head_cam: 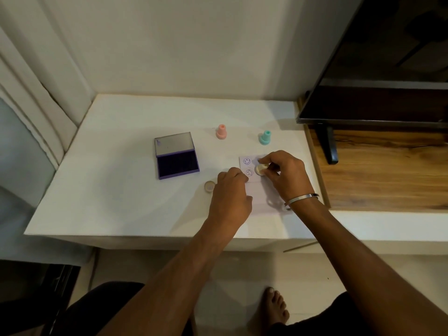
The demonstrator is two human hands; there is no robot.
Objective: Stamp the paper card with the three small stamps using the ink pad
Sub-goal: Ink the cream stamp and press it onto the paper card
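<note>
A pale paper card (260,190) lies on the white table (121,190) and bears two purple smiley prints; a third mark shows faintly by my fingers. My right hand (286,178) pinches a cream stamp (261,169), tilted on the card's upper right part. My left hand (230,195) rests with curled fingers on the card's left edge. A pink stamp (221,131) and a teal stamp (265,137) stand upright behind the card. The purple ink pad (176,156) lies open to the left.
A small round cap (210,186) lies left of my left hand. A dark screen (373,93) on a stand sits over a wooden surface (388,170) at the right. The wall runs behind the table, and my bare foot (274,309) is below.
</note>
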